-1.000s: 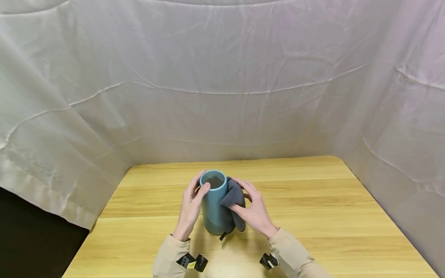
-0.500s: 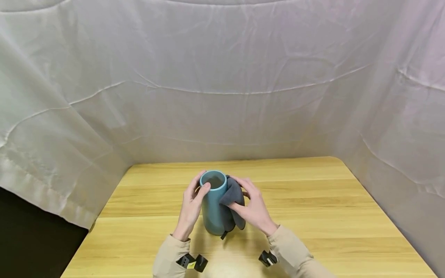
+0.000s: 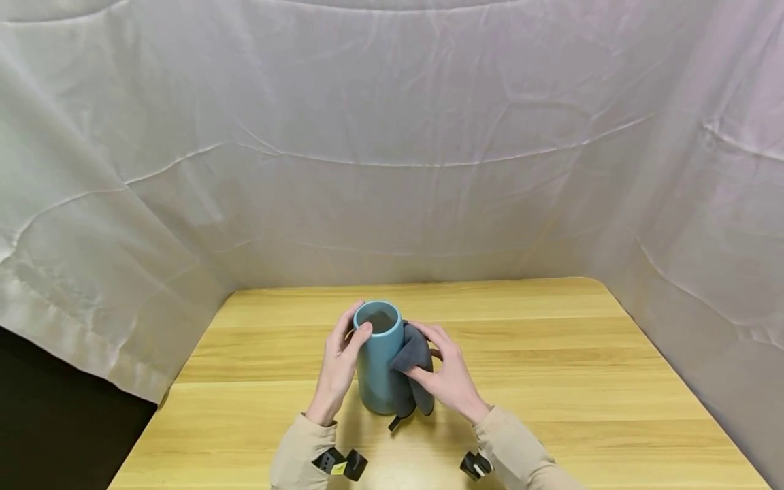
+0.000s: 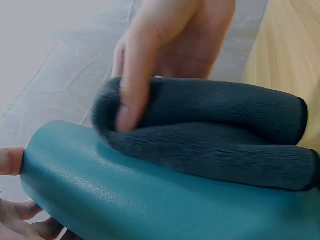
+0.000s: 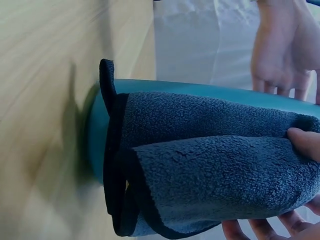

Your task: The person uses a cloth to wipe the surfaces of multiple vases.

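Note:
A tall blue cylindrical vase point(image 3: 376, 381) stands upright, its open mouth facing up. My left hand point(image 3: 334, 369) grips it near the rim from the left, with the thumb at the near side of the mouth. On the vase's right side lies a folded dark grey cloth point(image 3: 414, 355), held by my right hand point(image 3: 452, 378) with the thumb over its fold. In the right wrist view the cloth point(image 5: 215, 165) shows a fluffy face, black edging and a small hanging loop point(image 5: 106, 80). The left wrist view shows the cloth point(image 4: 200, 150) lying along the vase wall point(image 4: 125, 185).
The wooden table point(image 3: 582, 381) extends to both sides of the vase. Pale grey fabric point(image 3: 392, 204) hangs behind it and at both sides. Black wrist devices point(image 3: 340, 464) sit near the sleeves, and a dark area point(image 3: 61, 415) lies beyond the table's left edge.
My right hand and the cloth have shifted slightly up the vase wall, then back down a little lower. The left hand and the vase have stayed almost still.

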{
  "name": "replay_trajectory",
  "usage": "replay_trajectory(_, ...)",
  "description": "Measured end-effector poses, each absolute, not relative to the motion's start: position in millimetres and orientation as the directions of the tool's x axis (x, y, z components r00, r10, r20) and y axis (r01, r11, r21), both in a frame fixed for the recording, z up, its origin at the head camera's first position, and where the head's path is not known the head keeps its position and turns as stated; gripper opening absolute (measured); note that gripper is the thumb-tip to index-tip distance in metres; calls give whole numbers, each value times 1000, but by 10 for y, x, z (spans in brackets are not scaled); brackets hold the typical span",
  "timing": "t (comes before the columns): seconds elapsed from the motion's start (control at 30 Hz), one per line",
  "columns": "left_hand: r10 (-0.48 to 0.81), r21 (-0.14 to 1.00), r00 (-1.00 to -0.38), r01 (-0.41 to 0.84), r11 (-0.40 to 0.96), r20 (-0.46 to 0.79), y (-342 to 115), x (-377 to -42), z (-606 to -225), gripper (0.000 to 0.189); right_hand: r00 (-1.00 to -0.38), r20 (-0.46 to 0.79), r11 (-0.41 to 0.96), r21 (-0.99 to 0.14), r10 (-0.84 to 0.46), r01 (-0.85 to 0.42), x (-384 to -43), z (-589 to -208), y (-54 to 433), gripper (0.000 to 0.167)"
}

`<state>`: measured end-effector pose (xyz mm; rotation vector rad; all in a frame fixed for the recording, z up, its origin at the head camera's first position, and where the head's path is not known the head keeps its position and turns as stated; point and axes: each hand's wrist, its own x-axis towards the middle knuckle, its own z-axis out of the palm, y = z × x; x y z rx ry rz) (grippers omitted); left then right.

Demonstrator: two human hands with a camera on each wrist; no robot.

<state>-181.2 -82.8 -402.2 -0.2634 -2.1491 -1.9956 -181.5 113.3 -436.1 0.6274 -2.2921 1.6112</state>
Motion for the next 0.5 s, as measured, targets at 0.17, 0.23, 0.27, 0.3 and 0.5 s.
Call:
replay_trajectory(0.17, -9, 963, -966, 255, 82, 257, -822, -1796, -4028, 48, -841, 509, 267, -797, -184, -541, -1805, -4226, 1116, 65)
replay_trajectory(0.23, -10, 964, -966, 255, 81, 257, -819, -1795, -4027, 48, -826, 533, 256, -786, -182, -563, -1810, -4173, 1109, 66)
replay_trajectory(0.27, -9, 963, -966, 256, 82, 258, -818, -1794, -4024, 48, -820, 542, 253, -780, -184, -572, -1813, -4157, 1110, 66)
replay_trajectory(0.3, -7, 962, -965, 259, 81, 261, -817, -1797, -4024, 48, -814, 550, 253, -774, -185, -581, -1815, -4149, 1114, 66)
replay_trajectory(0.5, -8, 966, -968, 250, 70, 251, -809, -1809, -4023, 48, -823, 532, 277, -775, -198, -568, -1822, -4219, 1137, 66)
